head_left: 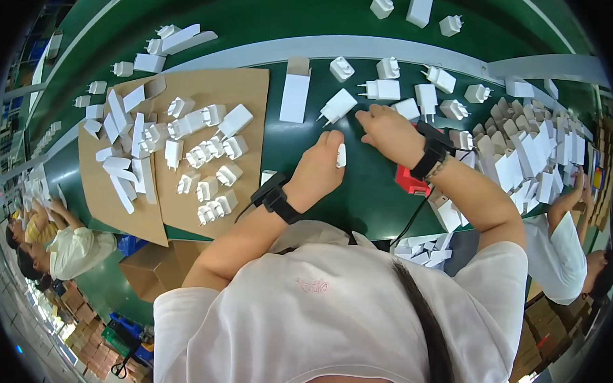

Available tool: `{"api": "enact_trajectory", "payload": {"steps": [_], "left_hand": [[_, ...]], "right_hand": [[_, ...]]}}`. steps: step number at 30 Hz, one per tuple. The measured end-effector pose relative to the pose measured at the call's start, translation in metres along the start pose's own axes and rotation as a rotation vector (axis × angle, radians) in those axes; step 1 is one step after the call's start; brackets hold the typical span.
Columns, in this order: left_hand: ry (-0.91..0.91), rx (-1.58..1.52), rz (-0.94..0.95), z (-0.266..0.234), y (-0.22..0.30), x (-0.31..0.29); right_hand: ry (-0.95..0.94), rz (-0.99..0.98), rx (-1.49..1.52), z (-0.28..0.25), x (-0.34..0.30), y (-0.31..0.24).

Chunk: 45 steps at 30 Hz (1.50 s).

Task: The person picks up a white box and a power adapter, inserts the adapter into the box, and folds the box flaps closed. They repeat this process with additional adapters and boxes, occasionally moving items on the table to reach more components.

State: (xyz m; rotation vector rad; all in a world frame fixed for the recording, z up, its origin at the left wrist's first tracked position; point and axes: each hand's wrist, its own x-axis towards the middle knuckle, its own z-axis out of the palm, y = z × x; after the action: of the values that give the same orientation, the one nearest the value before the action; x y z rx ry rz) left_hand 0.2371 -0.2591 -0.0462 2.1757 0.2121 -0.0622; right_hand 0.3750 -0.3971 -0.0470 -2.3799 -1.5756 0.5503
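My left hand [319, 166] is closed around a small white block [341, 156], most of it hidden by the fingers; it looks like a charger. Just beyond it, a white plug charger [337, 107] lies on the green bench with its pins toward the lower left. My right hand [391, 132] is over the bench, fingers apart and slightly bent, with nothing seen in them. Close past its knuckles lie another charger [406, 109] and a larger one [381, 90]. A white box [295, 97] with a raised flap lies farther left.
Several chargers [211, 150] and folded white cartons [122, 173] cover a brown cardboard sheet [249, 86] at left. Many open white boxes [520, 156] are heaped at right. A red device [412, 181] sits beneath my right forearm. Co-workers [557, 254] are at both sides.
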Motion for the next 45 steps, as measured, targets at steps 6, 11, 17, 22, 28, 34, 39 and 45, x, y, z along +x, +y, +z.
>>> {"api": "enact_trajectory", "payload": {"steps": [6, 11, 17, 22, 28, 34, 39, 45], "left_hand": [[0.042, 0.018, 0.053, 0.015, -0.034, -0.002], [-0.008, -0.004, -0.119, -0.021, 0.013, -0.019], [-0.155, -0.502, -0.432, -0.100, 0.048, -0.053], [0.138, -0.652, -0.538, -0.131, 0.020, -0.093], [0.198, -0.638, -0.600, -0.132, -0.003, -0.131], [0.232, -0.621, -0.502, -0.134, -0.020, -0.172], [0.233, -0.576, -0.285, -0.172, -0.004, -0.193], [0.027, -0.471, 0.349, -0.175, 0.124, -0.166]], "right_hand": [[0.139, 0.082, 0.239, -0.082, 0.003, 0.002], [0.331, 0.510, -0.135, -0.146, 0.028, 0.142], [0.211, 0.862, -0.149, -0.096, 0.048, 0.288], [0.369, 0.563, -0.062, -0.122, 0.053, 0.215], [-0.037, 0.190, 0.064, -0.114, 0.009, -0.043], [-0.004, 0.201, -0.054, 0.006, -0.034, -0.077], [0.011, 0.318, -0.040, 0.008, -0.043, -0.093], [0.472, 0.208, -0.132, -0.112, 0.012, -0.038]]}}
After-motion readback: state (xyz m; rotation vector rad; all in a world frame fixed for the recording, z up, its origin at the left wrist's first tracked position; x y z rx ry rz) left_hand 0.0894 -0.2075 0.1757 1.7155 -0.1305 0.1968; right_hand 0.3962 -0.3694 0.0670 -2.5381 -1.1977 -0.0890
